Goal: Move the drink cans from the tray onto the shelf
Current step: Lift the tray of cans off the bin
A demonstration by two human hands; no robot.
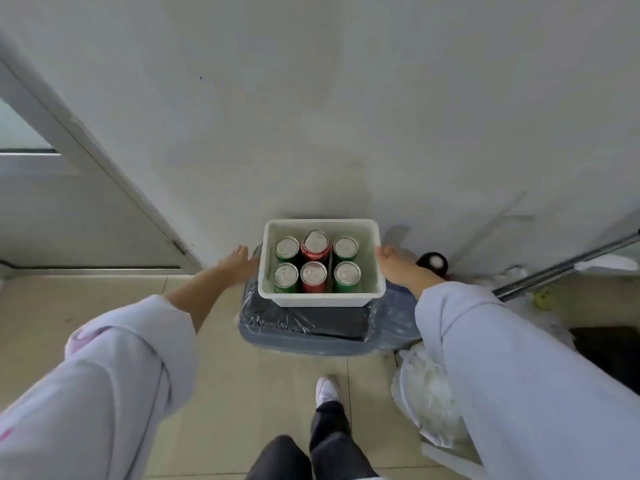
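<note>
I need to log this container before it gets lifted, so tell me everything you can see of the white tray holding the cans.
The white tray is a deep rectangular tub, seemingly plastic, with rounded corners and a flared rim. It sits level on a grey bin lined with a plastic bag, near the wall. Six upright cans stand inside in two rows. The right hand touches its right rim; the left hand is beside its left wall.

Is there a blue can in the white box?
No, the white box holds six cans, four green ones and two red ones, and none is blue.
</note>
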